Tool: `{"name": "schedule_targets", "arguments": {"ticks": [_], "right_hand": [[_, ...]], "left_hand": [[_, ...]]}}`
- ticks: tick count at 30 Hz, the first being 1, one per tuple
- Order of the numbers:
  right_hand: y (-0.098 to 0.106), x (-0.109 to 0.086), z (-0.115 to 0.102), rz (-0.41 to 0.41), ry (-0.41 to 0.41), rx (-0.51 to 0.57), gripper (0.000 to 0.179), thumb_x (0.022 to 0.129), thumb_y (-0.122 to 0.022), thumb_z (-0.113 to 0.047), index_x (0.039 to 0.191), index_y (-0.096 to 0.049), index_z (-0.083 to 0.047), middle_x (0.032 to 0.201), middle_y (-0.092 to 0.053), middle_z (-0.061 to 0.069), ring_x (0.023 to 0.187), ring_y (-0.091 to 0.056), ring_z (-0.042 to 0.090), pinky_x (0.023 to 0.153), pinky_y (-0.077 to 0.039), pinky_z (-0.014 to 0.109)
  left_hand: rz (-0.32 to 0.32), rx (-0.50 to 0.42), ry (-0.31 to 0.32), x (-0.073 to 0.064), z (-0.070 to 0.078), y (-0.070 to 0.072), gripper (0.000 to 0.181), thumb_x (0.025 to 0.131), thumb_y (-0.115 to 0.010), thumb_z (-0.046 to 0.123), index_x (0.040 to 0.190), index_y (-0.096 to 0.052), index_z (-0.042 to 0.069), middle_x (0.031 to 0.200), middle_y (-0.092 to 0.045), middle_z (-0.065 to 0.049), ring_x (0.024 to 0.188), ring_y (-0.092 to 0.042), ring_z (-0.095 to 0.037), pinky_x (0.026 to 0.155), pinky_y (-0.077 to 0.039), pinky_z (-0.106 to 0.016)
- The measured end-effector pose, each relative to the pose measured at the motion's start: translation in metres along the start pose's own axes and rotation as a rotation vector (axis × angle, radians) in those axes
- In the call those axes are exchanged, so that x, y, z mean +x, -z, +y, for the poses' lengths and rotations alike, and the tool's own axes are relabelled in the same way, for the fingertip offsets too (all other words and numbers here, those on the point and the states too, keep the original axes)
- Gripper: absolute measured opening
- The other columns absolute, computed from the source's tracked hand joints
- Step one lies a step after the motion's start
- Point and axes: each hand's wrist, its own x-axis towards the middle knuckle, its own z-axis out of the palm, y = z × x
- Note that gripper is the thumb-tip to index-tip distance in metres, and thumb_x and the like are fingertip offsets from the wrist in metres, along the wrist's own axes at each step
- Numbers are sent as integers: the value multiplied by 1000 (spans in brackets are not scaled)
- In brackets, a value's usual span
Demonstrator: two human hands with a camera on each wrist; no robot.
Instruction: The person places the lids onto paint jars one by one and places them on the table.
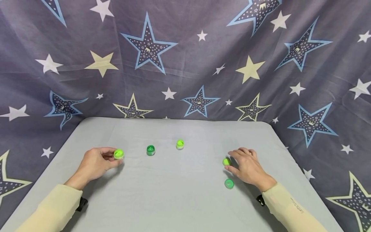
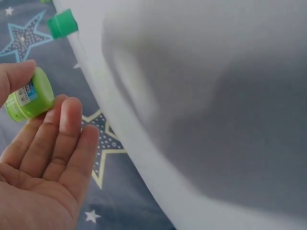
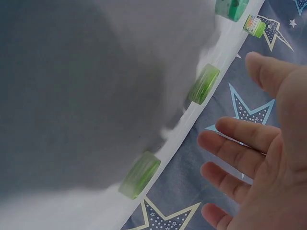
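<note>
My left hand pinches a lime-green jar between thumb and fingers. In the left wrist view that labelled jar lies tilted between the thumb and fingertips. To its right stand a dark green jar and another lime jar. My right hand hovers with fingers spread, its thumb near a lime lid. The right wrist view shows a gap between this hand and the lids. Closer to me lies a green lid. Another pale green lid appears in the right wrist view.
A grey cloth covers the table, and its far edge meets a star-patterned curtain. The curtain also hangs along both sides. Both sleeves are cream, with a dark strap at the left wrist.
</note>
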Motion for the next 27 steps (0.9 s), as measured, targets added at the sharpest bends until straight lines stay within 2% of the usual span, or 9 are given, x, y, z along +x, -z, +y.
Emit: {"name": "schedule_targets", "arguments": {"ticks": [5,14,23,27], "right_hand": [[-2,4,-3,6,20,6,52,83,-87,-34,123,-71,-5,115,-72,10,112,-58,33,95,-34,59],[-5,8,-6,-21,21,-16,45,82,-88,-30,117,-74,-6,112,-74,8,107,-59,30,92,-34,57],[-8,9,-5,3,48,-38,38,78,-91,-24,109,-75,-10,105,-74,5,100,-59,26,87,-34,55],[-10,10,-5,7,53,-39,34,77,-92,-22,106,-76,-13,103,-74,3,98,-59,24,85,-34,54]], "left_hand": [[-11,-8,-10,-4,10,-2,46,80,-89,27,116,-75,3,87,-75,0,80,-68,-16,64,-51,-24],[-10,-13,-75,-10,24,-9,40,79,-90,26,113,-78,9,87,-75,5,86,-71,-18,73,-50,-26],[-15,-11,-93,-13,35,-16,37,79,-90,24,111,-79,9,89,-76,4,92,-72,-24,84,-53,-42],[-25,-16,-95,-14,39,-19,36,79,-90,25,110,-79,10,89,-76,5,94,-72,-25,85,-53,-46]]}}
